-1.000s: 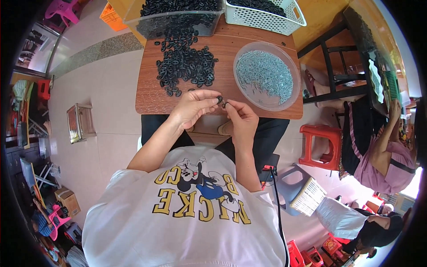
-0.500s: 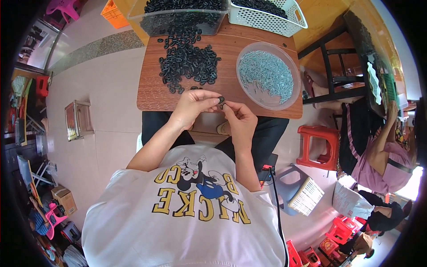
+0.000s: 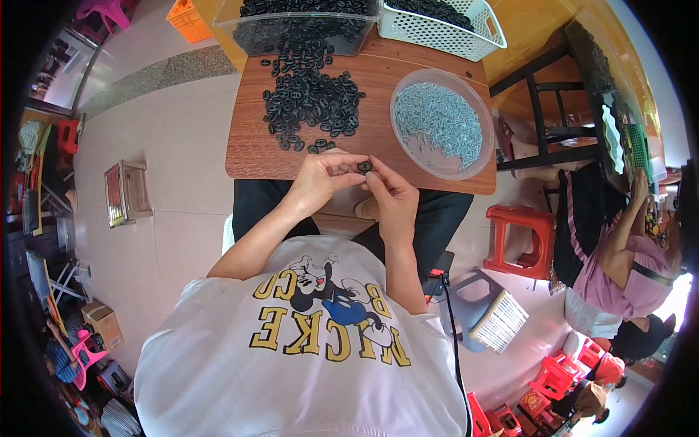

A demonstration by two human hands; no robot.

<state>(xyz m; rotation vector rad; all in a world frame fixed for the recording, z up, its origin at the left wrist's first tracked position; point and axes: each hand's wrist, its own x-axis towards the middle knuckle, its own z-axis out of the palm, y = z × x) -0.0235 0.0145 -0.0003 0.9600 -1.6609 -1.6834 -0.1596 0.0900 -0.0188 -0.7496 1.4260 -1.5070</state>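
Observation:
My left hand (image 3: pixel 319 180) and my right hand (image 3: pixel 394 204) meet just over the front edge of the wooden table (image 3: pixel 251 156). Between their fingertips is a small black oval plastic piece (image 3: pixel 365 167) with openings in it, pinched from both sides. Whether a screw is also in my fingers is too small to tell. Beyond my left hand lies a loose pile of matching black oval pieces (image 3: pixel 313 102). To the right, a round clear plastic tub (image 3: pixel 484 146) holds many small bluish-silver screws (image 3: pixel 440 120).
At the table's back stand a clear bin (image 3: pixel 306 38) and a white perforated basket (image 3: pixel 437 40), both with black pieces. A red stool (image 3: pixel 519 240) and a blue-grey stool (image 3: pixel 473 306) are on my right. Another person (image 3: pixel 626 255) works at the far right; a metal-framed stool (image 3: pixel 125 193) stands left.
My fingertips have come closer together. The black piece has turned and now sits pinched between both hands. The view has shifted slightly.

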